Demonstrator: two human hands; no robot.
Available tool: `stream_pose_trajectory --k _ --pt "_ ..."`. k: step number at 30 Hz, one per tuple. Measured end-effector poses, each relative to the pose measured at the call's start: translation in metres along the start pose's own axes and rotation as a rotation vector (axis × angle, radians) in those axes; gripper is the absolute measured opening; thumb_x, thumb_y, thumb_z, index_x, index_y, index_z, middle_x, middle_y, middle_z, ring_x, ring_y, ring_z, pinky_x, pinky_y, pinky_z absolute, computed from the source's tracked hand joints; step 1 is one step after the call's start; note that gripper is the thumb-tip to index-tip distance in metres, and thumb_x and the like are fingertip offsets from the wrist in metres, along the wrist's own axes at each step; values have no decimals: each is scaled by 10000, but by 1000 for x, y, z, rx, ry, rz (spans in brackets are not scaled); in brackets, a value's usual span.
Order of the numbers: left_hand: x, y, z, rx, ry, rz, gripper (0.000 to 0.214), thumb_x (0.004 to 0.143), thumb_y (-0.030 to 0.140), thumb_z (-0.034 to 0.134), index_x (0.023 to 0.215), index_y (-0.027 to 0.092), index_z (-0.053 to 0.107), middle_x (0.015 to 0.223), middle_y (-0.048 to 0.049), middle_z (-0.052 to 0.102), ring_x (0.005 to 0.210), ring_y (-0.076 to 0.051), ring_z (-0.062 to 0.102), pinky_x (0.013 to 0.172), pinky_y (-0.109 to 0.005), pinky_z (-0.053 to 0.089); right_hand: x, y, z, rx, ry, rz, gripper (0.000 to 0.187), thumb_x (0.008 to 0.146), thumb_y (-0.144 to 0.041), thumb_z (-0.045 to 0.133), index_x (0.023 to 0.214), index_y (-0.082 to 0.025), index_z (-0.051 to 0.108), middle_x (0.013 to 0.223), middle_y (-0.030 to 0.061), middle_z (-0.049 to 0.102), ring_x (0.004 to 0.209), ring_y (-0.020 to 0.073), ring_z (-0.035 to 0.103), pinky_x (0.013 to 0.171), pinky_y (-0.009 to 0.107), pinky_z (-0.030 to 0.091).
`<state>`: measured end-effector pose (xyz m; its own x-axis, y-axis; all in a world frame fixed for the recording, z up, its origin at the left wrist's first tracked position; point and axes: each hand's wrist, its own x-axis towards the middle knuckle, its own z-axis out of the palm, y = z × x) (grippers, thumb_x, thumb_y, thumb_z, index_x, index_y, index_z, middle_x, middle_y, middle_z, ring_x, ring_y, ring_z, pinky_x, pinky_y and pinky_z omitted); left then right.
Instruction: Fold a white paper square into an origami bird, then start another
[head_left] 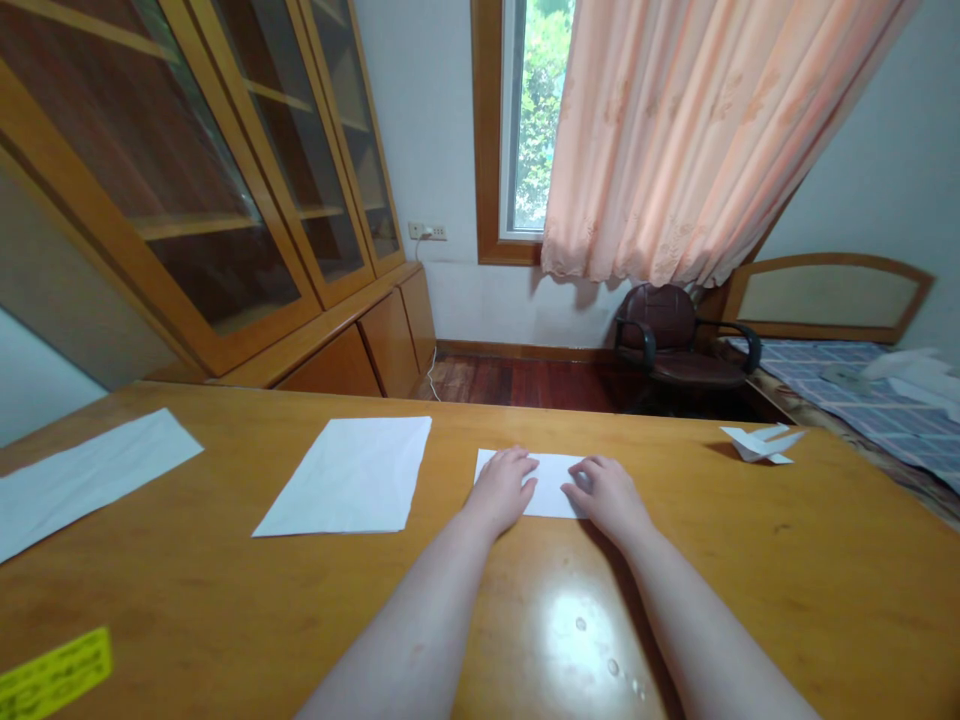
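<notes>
A small folded white paper lies flat on the wooden table in front of me. My left hand rests on its left end, fingers stretched flat and pressing down. My right hand lies on its right end, fingers bent with the tips pushing on the paper. Neither hand lifts the sheet; both only press it against the table.
A full white sheet lies to the left, another white sheet at the far left edge. A folded paper plane sits at the right. A yellow label is at the near left corner. Beyond are a chair, cabinets and a bed.
</notes>
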<state>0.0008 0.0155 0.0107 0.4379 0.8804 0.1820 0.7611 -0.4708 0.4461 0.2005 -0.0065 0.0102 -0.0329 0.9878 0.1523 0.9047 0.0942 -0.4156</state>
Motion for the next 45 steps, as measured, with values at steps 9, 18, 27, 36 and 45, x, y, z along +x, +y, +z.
stream_pose_trajectory --k 9,18,27,36,45 --pt "-4 0 2 -38 -186 149 430 879 342 455 1297 248 493 1402 -49 445 1307 -204 372 1124 -412 214 -2 -1 6 17 -194 -155 509 809 -409 540 1277 -208 522 1391 101 449 1281 251 382 1068 413 232" --pt "-3 -4 8 157 -245 3 604 885 530 363 1428 279 277 1517 -58 201 1401 -257 149 1121 -510 123 -2 -2 6 -7 -282 -148 584 845 -438 476 1385 -231 390 1476 88 319 1368 240 250 1108 460 123" --pt "-2 -7 8 247 -131 -343 636 867 558 328 1438 291 248 1523 -63 174 1401 -301 115 1108 -532 113 -1 -1 8 -2 -273 -141 576 846 -448 478 1374 -231 408 1476 76 321 1370 242 246 1110 463 122" --pt "-2 -7 5 288 -79 -518 649 868 538 303 1443 241 253 1521 -90 168 1396 -323 123 1109 -516 125 -1 1 12 -14 -177 -94 533 838 -415 496 1318 -182 486 1436 118 385 1330 257 326 1102 441 189" --pt "-1 -8 6 303 -87 -519 656 864 551 292 1444 249 248 1523 -93 165 1396 -327 117 1108 -520 122 4 7 13 33 -2 34 472 812 -372 525 1215 -130 563 1294 134 543 1242 291 430 1054 434 291"
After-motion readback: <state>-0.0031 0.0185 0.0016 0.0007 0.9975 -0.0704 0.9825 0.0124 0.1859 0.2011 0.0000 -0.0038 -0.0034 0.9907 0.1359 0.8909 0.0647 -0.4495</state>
